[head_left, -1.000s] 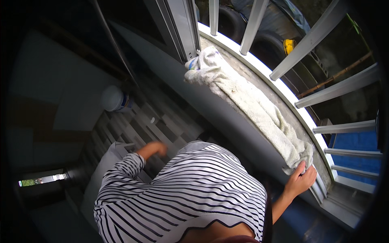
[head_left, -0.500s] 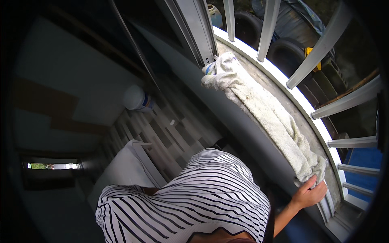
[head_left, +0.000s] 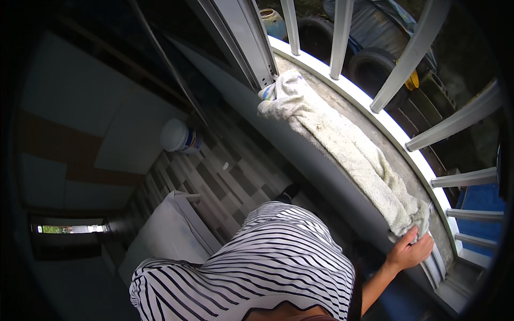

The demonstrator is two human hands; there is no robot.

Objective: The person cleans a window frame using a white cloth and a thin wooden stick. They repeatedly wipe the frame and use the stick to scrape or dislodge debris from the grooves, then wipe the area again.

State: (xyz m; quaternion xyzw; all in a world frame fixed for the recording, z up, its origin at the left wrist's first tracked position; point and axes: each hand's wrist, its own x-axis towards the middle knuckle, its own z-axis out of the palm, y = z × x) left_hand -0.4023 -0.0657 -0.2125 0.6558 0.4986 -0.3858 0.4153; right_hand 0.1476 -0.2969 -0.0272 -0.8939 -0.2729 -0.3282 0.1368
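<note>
A long, off-white terry towel (head_left: 350, 144) lies bunched along the window sill, with stains on it and a blue-marked corner at its far end. At the towel's near end, my right hand (head_left: 411, 250) is closed on the cloth, thumb and fingers pinching its edge. The far end of the towel rests against the grey metal window frame (head_left: 251, 48). My left hand does not show; only the striped sleeve on that side is visible.
White bars (head_left: 395, 64) run along the outer side of the concrete sill (head_left: 332, 93). Beyond them are old tires (head_left: 372, 67) and a blue tarp. Indoors, a white bucket (head_left: 175, 136) stands on the plank-patterned floor, near a white-covered piece of furniture (head_left: 166, 230).
The view has shifted slightly, so the sill and bars sit a little further left. My right hand stays on the towel's near end, and the towel lies almost the same.
</note>
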